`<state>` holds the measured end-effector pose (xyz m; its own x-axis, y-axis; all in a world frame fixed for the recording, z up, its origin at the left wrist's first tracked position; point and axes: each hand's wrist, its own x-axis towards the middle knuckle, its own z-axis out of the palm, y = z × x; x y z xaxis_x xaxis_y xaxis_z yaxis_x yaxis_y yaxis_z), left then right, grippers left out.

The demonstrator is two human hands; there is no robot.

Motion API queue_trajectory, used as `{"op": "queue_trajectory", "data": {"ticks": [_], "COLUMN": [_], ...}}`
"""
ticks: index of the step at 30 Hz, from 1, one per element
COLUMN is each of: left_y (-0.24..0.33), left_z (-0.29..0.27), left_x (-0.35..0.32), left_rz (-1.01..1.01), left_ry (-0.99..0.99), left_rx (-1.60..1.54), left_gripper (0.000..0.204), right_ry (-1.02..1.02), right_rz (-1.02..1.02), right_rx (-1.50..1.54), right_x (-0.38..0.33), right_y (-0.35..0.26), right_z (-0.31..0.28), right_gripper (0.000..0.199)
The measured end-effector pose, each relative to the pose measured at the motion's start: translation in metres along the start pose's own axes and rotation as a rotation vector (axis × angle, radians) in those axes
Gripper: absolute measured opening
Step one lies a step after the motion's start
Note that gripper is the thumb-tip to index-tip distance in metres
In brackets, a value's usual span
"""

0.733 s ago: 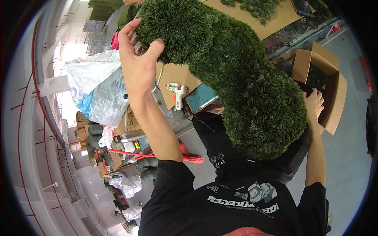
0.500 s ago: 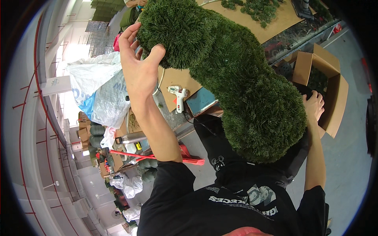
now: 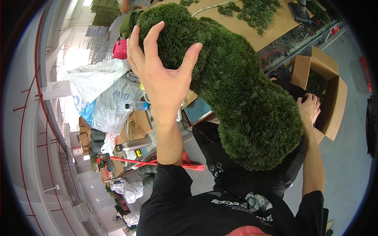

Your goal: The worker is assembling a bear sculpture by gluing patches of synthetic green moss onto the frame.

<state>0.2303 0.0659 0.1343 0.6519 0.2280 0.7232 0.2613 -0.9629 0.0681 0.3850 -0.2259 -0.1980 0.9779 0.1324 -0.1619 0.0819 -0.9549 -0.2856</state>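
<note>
A long, bushy artificial-grass piece point(image 3: 236, 74), dark green with rounded lobes, stretches from the tabletop down onto my lap. My left hand point(image 3: 167, 78) is at its upper left lobe, fingers spread wide and bent, thumb apart; whether the fingertips press into the blades is unclear. My right hand point(image 3: 310, 109) lies beside the lower lobe, over my black trousers, with its fingers loosely extended and partly overlapping. Behind my left wrist, a white glue gun point(image 3: 180, 113) is mostly hidden.
An open cardboard box point(image 3: 334, 102) with greenery inside stands at the right. On the brown table board point(image 3: 220, 12) lie loose green sprigs point(image 3: 258, 13). A clear bottle point(image 3: 137, 106), a steel flask point(image 3: 136, 144) and a large white plastic sack point(image 3: 114, 98) are at the left.
My left hand has moved right and slightly down across the upper lobe, its fingers opening wider. The green piece has shifted slightly down and left. My right hand stays beside the lower lobe.
</note>
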Motion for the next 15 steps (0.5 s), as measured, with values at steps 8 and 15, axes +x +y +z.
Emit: {"op": "queue_trajectory", "data": {"ticks": [8,15], "left_y": [-0.012,-0.021], "left_z": [-0.002,-0.014], "left_x": [-0.001,0.005], "left_rz": [0.029,0.060], "left_ry": [-0.056,-0.148], "left_rx": [-0.035,-0.016], "left_gripper": [0.064,0.067], "right_ry": [0.020,0.028], "right_rz": [-0.021,-0.022], "right_rx": [-0.013,-0.008], "right_x": [-0.003,-0.001], "right_y": [0.001,0.000], "right_z": [0.000,0.005], "right_gripper": [0.040,0.038]}}
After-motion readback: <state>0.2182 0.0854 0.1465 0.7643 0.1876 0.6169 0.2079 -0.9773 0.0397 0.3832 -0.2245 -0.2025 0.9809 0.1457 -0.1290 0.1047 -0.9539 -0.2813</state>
